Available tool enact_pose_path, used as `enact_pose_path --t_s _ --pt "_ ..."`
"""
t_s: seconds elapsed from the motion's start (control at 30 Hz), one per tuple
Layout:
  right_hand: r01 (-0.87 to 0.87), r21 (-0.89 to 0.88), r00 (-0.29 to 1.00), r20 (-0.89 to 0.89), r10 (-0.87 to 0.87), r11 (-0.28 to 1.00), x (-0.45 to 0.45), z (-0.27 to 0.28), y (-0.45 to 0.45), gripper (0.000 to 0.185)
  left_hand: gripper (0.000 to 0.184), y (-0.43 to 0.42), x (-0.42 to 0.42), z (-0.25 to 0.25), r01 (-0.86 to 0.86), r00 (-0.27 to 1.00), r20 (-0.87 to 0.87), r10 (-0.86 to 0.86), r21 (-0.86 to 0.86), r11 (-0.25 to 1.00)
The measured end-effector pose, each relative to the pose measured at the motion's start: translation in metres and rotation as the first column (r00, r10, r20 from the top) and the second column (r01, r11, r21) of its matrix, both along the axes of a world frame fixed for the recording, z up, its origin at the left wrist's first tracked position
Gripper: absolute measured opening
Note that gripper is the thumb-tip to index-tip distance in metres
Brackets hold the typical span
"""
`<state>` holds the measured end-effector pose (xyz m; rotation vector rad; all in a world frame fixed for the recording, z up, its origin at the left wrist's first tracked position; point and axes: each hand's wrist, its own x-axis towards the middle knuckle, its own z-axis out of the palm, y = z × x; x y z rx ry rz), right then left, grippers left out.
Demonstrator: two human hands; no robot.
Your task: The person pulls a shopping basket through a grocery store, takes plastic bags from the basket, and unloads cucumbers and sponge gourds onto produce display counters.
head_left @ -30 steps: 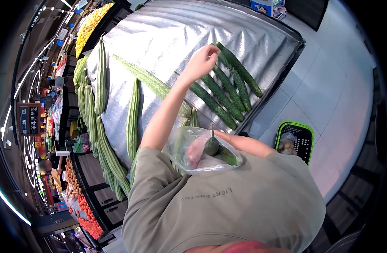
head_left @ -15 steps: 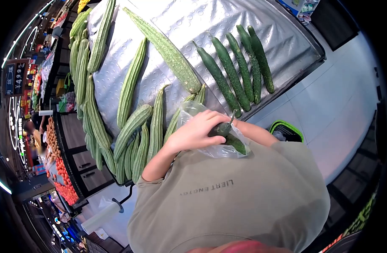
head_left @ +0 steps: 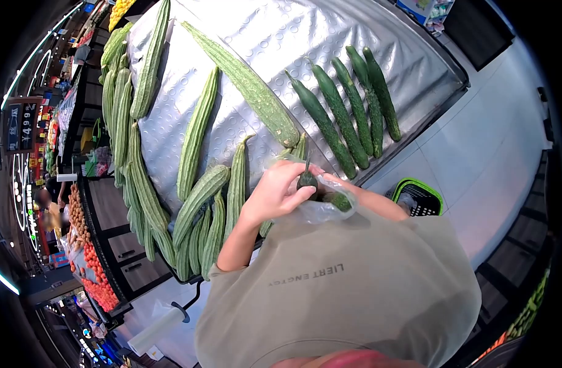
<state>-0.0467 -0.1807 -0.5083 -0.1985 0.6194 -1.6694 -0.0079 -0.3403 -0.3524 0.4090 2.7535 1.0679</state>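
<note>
My left hand (head_left: 280, 190) has its fingers curled around the stem end of a dark green cucumber (head_left: 307, 180) at the mouth of a clear plastic bag (head_left: 324, 211). A second cucumber (head_left: 338, 200) lies beside it in the bag. Against the bag's far side is my right hand (head_left: 316, 168), holding the bag; its fingers are mostly hidden behind the plastic and my left hand. Several dark green cucumbers (head_left: 339, 110) lie side by side on the silver-covered stand (head_left: 256, 37), beyond my hands.
Long ridged gourds (head_left: 198, 132) are spread over the stand's left and near parts. A black basket with a green rim (head_left: 440, 199) is on the floor at right. A bag roll (head_left: 155, 331) sticks out at lower left. Tomatoes (head_left: 97, 276) lie farther left.
My left hand has come back from the cucumbers on the stand to the bag and closed on a cucumber there. The view has shifted, showing more gourds.
</note>
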Motion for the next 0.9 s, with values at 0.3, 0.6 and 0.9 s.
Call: enact_pose_path --t_s 0.3,0.6,0.9 --pt "0.0 -0.33 0.476 -0.83 -0.29 0.944 -0.01 -0.014 -0.041 0.032 0.035 -0.021 0.019 -0.006 -0.098 0.899 -0.205 0.387 0.767 0.634" --pt "0.242 -0.181 0.822 -0.484 -0.3 0.953 -0.005 -0.008 -0.08 0.031 0.026 -0.079 0.033 0.123 0.321 0.716 -0.47 0.516 0.878 0.355" --pt "0.456 -0.551 0.336 -0.621 -0.708 0.699 -0.036 0.073 -0.065 0.078 0.024 -0.07 -0.012 0.127 0.239 0.853 -0.331 0.403 0.935 0.26"
